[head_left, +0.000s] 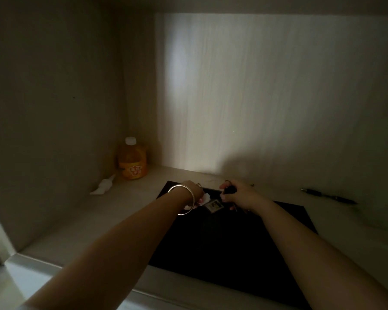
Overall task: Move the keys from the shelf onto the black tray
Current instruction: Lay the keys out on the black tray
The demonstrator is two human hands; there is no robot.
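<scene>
The light is poor inside this cabinet shelf, and I can barely separate the black tray from the shadow over it; its near edge runs out past the shelf's front edge and is cut off at the bottom. Both forearms reach in from below. My left hand, a metal bangle on its wrist, is bent down over the tray's far left corner, its grip pressed on a small white-and-pink charm, though the fingertips are hidden. My right hand curls around a dark fob, grip pinching the keys just above the tray's far edge. A small photo tag hangs between the hands. An orange bottle stands in the shelf's far left corner.
</scene>
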